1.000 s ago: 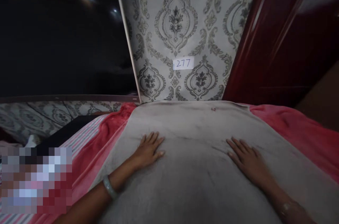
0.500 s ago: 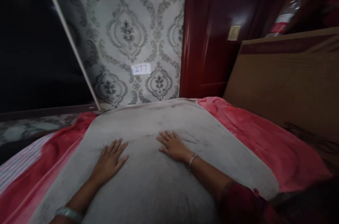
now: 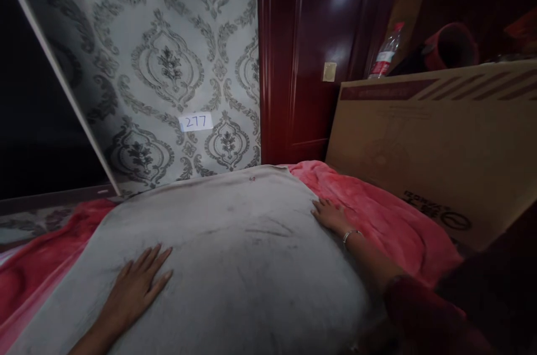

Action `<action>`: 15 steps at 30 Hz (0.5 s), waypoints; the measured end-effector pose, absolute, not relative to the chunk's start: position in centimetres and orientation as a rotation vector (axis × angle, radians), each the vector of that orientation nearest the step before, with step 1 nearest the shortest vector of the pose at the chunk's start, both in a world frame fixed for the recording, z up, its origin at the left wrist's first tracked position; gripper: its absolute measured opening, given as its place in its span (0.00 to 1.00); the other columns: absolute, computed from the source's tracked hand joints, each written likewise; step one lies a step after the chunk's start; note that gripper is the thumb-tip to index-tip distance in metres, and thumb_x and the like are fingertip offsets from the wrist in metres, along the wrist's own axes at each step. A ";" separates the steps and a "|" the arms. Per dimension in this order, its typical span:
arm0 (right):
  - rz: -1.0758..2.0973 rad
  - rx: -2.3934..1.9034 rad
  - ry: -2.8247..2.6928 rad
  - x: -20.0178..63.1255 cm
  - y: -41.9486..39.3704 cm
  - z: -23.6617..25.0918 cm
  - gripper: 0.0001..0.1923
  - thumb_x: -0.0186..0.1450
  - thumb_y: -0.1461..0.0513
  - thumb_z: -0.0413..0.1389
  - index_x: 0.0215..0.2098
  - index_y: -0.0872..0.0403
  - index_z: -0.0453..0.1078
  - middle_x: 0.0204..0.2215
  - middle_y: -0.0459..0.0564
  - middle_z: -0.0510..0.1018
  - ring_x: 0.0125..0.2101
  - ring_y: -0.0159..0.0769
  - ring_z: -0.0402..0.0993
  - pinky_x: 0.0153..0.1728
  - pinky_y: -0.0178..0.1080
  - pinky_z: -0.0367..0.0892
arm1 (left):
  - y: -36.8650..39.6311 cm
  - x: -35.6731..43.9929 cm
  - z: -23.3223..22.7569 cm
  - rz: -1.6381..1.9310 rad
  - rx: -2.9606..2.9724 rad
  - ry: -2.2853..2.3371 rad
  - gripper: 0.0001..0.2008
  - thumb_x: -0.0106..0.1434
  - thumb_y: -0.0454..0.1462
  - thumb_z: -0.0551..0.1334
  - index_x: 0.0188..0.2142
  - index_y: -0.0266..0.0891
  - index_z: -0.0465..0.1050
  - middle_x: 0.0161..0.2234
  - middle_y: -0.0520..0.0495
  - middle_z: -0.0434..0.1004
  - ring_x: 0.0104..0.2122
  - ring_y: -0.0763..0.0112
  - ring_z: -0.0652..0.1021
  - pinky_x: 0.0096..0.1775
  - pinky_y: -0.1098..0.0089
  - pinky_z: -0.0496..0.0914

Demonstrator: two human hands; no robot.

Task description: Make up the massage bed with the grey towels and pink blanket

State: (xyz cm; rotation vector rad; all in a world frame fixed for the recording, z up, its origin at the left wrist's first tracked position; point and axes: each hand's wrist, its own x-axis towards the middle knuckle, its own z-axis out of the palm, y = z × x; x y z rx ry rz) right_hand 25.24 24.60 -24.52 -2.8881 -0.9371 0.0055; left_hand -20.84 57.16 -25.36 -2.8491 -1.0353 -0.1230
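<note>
Left hand (image 3: 136, 285): flat, fingers spread, palm on grey cloth (image 3: 235, 254)
Right hand (image 3: 331, 215): fingers loose at cloth's right edge, gripping nothing
Cloth: spread over pink blanket (image 3: 377, 215)
Risk: uneven pushing could ruck the cloth

Bed (image 3: 25, 310) carries everything here. A pink fleece blanket (image 3: 377, 215) covers it, showing bunched on the right and as a red-pink strip on the left. A grey cloth (image 3: 235, 249) lies spread flat over the blanket, filling the middle from near to far, with faint dark marks on its surface. My left hand (image 3: 134, 282) lies flat on the cloth, near left. My right hand (image 3: 329, 214) rests at its right edge, touching the blanket.
</note>
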 end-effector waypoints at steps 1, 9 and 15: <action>-0.011 -2.875 -0.937 25.3 25.1 -24.1 0.26 0.73 0.55 0.47 0.67 0.50 0.62 0.68 0.58 0.60 0.66 0.53 0.57 0.60 0.60 0.57 | 56.9 -20.3 -25.0 -0.104 -2.840 -1.081 0.33 0.68 0.50 0.48 0.68 0.40 0.61 0.70 0.38 0.55 0.69 0.48 0.58 0.65 0.42 0.56; -0.145 -2.754 -0.775 29.1 30.0 -21.2 0.19 0.70 0.63 0.46 0.53 0.59 0.75 0.49 0.64 0.79 0.53 0.49 0.74 0.50 0.43 0.67 | 52.0 -8.5 -22.8 0.055 -2.934 -0.994 0.31 0.71 0.49 0.47 0.70 0.43 0.55 0.72 0.40 0.48 0.71 0.47 0.51 0.66 0.43 0.53; -0.034 -2.676 -0.719 35.0 35.4 -21.2 0.15 0.74 0.57 0.51 0.46 0.58 0.75 0.46 0.57 0.80 0.46 0.39 0.77 0.47 0.42 0.71 | 51.0 -5.1 -24.8 -0.036 -2.861 -0.984 0.31 0.71 0.51 0.47 0.70 0.46 0.53 0.72 0.43 0.47 0.71 0.44 0.50 0.66 0.42 0.51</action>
